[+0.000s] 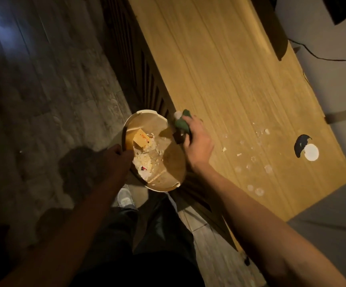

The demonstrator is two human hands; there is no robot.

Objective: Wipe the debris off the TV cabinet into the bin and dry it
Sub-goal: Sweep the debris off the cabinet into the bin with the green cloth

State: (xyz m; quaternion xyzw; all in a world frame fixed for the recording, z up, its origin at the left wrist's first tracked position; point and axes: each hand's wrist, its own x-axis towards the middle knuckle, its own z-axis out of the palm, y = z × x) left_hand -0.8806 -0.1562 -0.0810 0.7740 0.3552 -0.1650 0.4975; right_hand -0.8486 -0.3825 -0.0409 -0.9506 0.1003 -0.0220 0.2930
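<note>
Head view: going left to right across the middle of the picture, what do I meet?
Left hand on the bin's rim → bin → right hand holding the green cloth at the cabinet's edge → scattered crumbs → white disc.

The long light-wood TV cabinet top (219, 79) runs away from the viewer, its near end strewn with small white crumbs and pale water spots (257, 137). A crumpled green cloth (182, 121) sits at the cabinet's front edge, a white scrap against it. The round beige bin (145, 121) is just beside that edge, tilted, holding white scraps and a yellow packet.
</note>
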